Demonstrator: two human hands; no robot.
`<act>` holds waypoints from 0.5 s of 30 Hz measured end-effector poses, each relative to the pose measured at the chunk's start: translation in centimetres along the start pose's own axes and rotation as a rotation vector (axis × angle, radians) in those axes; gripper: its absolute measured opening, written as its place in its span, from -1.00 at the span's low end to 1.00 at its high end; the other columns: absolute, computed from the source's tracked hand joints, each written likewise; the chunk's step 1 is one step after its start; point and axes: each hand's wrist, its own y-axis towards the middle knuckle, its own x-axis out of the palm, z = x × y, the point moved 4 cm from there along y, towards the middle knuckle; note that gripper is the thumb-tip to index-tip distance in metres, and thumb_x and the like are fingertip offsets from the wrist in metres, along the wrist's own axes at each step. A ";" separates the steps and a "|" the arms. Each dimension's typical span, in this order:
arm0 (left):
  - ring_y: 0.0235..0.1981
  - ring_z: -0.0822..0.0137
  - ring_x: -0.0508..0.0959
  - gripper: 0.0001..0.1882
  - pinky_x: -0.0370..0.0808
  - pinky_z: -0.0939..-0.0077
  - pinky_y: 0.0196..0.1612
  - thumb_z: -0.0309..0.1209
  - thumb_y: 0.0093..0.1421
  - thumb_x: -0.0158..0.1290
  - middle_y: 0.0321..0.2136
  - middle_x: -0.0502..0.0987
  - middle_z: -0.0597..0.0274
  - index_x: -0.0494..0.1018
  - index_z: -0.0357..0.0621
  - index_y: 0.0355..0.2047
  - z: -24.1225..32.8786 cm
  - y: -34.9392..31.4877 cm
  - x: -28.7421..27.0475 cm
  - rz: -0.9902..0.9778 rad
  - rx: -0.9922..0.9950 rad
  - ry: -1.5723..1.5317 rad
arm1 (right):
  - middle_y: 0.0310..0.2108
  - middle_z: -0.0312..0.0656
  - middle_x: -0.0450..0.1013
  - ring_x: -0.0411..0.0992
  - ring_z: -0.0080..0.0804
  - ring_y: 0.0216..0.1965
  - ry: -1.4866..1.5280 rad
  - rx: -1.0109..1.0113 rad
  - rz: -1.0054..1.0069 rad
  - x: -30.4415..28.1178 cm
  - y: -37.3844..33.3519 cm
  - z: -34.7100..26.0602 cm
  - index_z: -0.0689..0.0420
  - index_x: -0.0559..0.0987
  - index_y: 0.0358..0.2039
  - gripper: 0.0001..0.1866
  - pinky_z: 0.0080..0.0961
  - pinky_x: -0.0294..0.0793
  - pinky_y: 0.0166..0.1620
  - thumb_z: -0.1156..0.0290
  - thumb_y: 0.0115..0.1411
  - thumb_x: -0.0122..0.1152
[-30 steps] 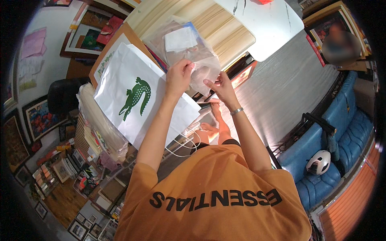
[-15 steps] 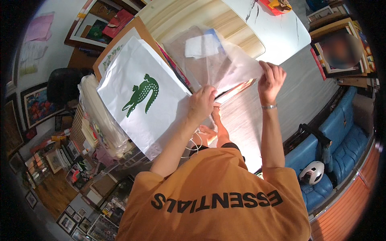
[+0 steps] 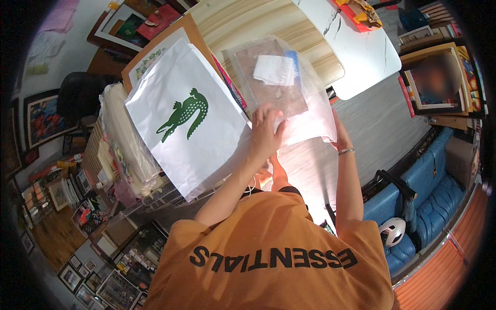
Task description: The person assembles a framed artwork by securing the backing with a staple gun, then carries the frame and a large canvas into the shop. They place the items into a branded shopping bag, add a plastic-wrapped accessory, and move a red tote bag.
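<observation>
The left hand (image 3: 267,133) is at the near left edge of the translucent plastic sleeve (image 3: 315,123), fingers bent and thumb set apart from them; whether film is pinched between them cannot be told. The right hand (image 3: 342,135) is at the sleeve's near right corner, its fingers largely hidden at the film edge; contact appears likely, but its closure cannot be confirmed. A metallic wristband (image 3: 346,151) encircles the right wrist. The sleeve is between and beyond the two hands, its far part over the wood-grain tabletop (image 3: 248,20) and its near margin extending past the table edge, above the floor. Within its outline are a flat brown-grey panel (image 3: 281,99), a folded white piece (image 3: 274,71) and a blue piece (image 3: 295,64). Status, as judged from this view: the sleeve is spread broadly flat, and the panel appears to be within it, although the layering of the white and blue pieces is unclear. The near margin is loose; no fold, tape or seal is visible along it, so closure appears not yet done. Left of the sleeve, a white bag (image 3: 150,106) with a green reptile print leans in front of a brown-edged board (image 3: 188,30). Beyond the tabletop, a white marble-patterned surface (image 3: 361,67) carries a red-and-yellow package (image 3: 360,14). At the far right, a white helmet (image 3: 392,231) rests on a blue sofa (image 3: 434,191).
</observation>
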 end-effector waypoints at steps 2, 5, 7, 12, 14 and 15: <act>0.22 -0.23 0.25 -0.38 0.18 0.04 0.30 -0.20 0.19 0.21 0.13 0.27 -0.35 0.27 -0.28 0.13 -1.9 1.0 1.1 0.141 -0.094 0.084 | 0.09 -0.05 0.49 0.51 -0.39 0.01 -0.057 -0.064 -0.116 1.6 0.5 -0.6 0.33 0.38 0.26 -0.36 -0.50 0.52 0.00 0.00 0.45 -0.03; 0.24 -0.23 0.22 -0.19 0.09 0.02 0.36 -0.16 0.15 0.25 0.17 0.21 -0.43 0.12 -0.43 0.20 -5.9 3.0 3.4 0.234 -0.540 -0.096 | 0.05 -0.07 0.53 0.51 -0.42 -0.01 -0.341 -0.051 0.165 2.3 1.2 -2.3 0.36 0.42 0.20 -0.46 -0.56 0.51 -0.04 0.15 0.44 0.04; 0.24 -0.19 0.25 -0.13 0.11 0.04 0.35 -0.17 0.14 0.27 0.18 0.22 -0.42 0.07 -0.50 0.21 -7.7 4.1 4.4 0.265 -0.751 -0.169 | -0.06 -0.13 0.56 0.50 -0.48 -0.09 -0.404 -0.396 0.202 3.2 0.8 -5.1 0.37 0.49 0.09 -0.56 -0.58 0.50 -0.09 0.24 0.43 0.07; 0.06 -0.02 0.48 -0.20 0.40 0.21 0.14 -0.25 0.10 0.33 0.04 0.43 -0.28 0.20 -0.56 0.15 -9.8 5.7 5.2 0.315 -0.969 -0.497 | -0.41 -0.22 0.51 0.37 -0.58 -0.37 -0.753 -0.709 0.247 6.0 -2.8 -8.6 0.28 0.56 -0.14 -0.77 -0.64 0.40 -0.17 0.36 0.42 0.08; -0.07 0.06 0.55 -0.30 0.47 0.25 0.00 -0.27 0.07 0.36 -0.08 0.52 -0.19 0.34 -0.55 0.04 -9.6 6.3 5.3 0.267 -0.955 -0.682 | -0.39 -0.21 0.51 0.37 -0.58 -0.36 -0.778 -0.727 0.306 7.0 -4.1 -8.9 0.28 0.55 -0.12 -0.79 -0.63 0.40 -0.17 0.39 0.41 0.08; -0.14 0.09 0.59 -0.35 0.50 0.27 -0.07 -0.28 0.06 0.38 -0.14 0.57 -0.14 0.40 -0.55 -0.01 -9.4 6.4 5.4 0.238 -0.963 -0.762 | -0.38 -0.21 0.52 0.36 -0.58 -0.35 -0.776 -0.767 0.307 7.5 -4.6 -9.1 0.28 0.55 -0.11 -0.80 -0.63 0.40 -0.17 0.41 0.41 0.08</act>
